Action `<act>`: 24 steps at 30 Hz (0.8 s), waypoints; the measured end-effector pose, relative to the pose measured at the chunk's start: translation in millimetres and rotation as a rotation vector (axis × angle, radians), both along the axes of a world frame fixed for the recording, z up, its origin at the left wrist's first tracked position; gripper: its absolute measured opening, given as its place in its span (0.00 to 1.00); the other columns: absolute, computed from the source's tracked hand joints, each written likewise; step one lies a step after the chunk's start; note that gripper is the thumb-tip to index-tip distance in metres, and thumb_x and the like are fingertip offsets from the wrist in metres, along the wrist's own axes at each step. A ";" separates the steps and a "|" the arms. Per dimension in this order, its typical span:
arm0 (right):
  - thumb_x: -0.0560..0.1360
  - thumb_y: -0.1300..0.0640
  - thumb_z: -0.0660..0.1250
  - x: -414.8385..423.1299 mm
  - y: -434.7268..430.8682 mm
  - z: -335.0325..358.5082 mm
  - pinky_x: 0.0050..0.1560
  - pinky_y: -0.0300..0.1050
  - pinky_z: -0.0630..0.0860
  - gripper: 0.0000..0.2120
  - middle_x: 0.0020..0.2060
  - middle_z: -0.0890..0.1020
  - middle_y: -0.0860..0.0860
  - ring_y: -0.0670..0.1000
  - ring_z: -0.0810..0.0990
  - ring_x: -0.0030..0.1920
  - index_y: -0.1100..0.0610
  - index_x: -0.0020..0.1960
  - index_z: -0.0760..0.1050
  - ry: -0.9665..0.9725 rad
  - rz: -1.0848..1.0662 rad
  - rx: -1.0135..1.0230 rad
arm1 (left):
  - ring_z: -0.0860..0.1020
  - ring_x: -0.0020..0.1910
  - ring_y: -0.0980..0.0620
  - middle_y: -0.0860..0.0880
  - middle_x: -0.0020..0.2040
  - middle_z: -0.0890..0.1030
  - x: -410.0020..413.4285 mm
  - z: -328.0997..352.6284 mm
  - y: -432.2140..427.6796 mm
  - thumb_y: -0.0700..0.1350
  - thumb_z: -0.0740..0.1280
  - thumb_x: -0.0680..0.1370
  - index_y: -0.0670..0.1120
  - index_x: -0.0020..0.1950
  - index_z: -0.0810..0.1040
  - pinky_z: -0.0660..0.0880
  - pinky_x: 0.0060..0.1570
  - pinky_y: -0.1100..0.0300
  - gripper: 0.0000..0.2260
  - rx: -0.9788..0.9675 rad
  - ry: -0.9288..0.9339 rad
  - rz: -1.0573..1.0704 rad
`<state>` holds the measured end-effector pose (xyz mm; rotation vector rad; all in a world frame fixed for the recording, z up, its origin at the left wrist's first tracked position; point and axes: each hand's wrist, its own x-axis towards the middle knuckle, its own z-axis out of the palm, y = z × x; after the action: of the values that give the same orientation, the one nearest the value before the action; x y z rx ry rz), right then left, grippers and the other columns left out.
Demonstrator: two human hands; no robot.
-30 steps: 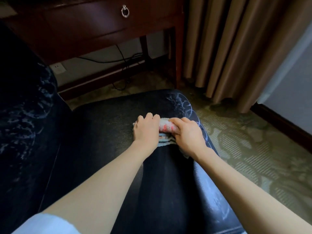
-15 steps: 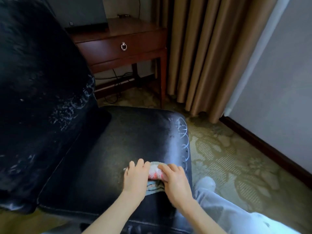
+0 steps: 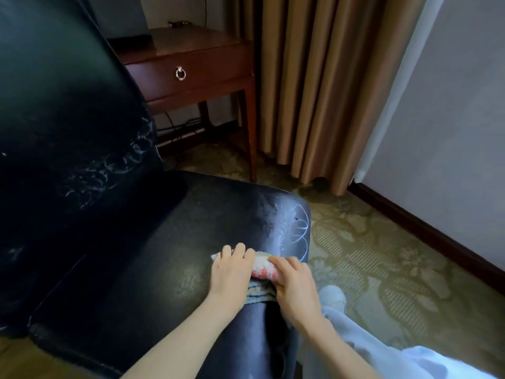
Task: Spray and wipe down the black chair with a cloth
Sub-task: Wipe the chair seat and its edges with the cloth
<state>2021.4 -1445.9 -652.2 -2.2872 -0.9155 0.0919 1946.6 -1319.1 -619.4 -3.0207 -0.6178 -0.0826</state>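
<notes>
Left hand (image 3: pixel 232 272) and right hand (image 3: pixel 296 285) sit side by side, fingers curled over one bundle between them. Largest is the black chair (image 3: pixel 164 255), its back streaked whitish, with pale loops at the seat's right corner. A tan curtain (image 3: pixel 314 91) hangs behind, beside a wooden counter (image 3: pixel 196 42) with a ring-pull drawer (image 3: pixel 191 72). Near those loops on the seat lies the bunched cloth (image 3: pixel 261 265), gripped by both hands.

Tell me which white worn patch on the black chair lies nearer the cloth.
The looped marks at the right edge of the seat, just beyond the cloth; the other is on the backrest.
</notes>
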 end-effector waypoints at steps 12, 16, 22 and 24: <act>0.68 0.65 0.64 212.9 89.7 -20.7 0.56 0.48 0.68 0.25 0.52 0.78 0.54 0.60 0.76 0.53 0.49 0.63 0.74 -0.095 -0.106 0.036 | 0.71 0.59 0.41 0.45 0.61 0.72 209.1 2.5 86.9 0.40 0.64 0.78 0.46 0.63 0.70 0.69 0.53 0.51 0.14 0.091 -0.024 -0.052; 0.70 0.64 0.63 221.1 102.2 -25.6 0.56 0.49 0.69 0.24 0.53 0.79 0.55 0.60 0.76 0.54 0.49 0.63 0.74 -0.071 -0.123 0.060 | 0.72 0.58 0.40 0.45 0.60 0.74 224.9 1.1 100.6 0.40 0.65 0.77 0.46 0.61 0.72 0.65 0.46 0.54 0.13 0.090 -0.008 -0.049; 0.69 0.66 0.63 171.2 84.8 -16.4 0.55 0.48 0.68 0.25 0.55 0.79 0.56 0.62 0.75 0.53 0.50 0.63 0.75 -0.050 -0.125 0.068 | 0.73 0.57 0.40 0.46 0.59 0.73 181.6 7.7 93.7 0.42 0.66 0.76 0.48 0.62 0.71 0.68 0.48 0.53 0.15 0.008 0.014 -0.072; 0.67 0.67 0.64 138.0 68.8 -17.6 0.53 0.48 0.68 0.25 0.52 0.80 0.55 0.61 0.76 0.50 0.50 0.61 0.77 -0.045 -0.100 0.090 | 0.72 0.57 0.42 0.48 0.60 0.72 146.8 6.0 81.0 0.43 0.66 0.77 0.50 0.64 0.70 0.67 0.47 0.54 0.16 -0.015 0.024 -0.084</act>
<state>2159.4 -1377.1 -669.8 -2.2548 -0.8105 -0.0435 2093.4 -1238.1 -613.4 -3.0571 -0.4914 -0.0462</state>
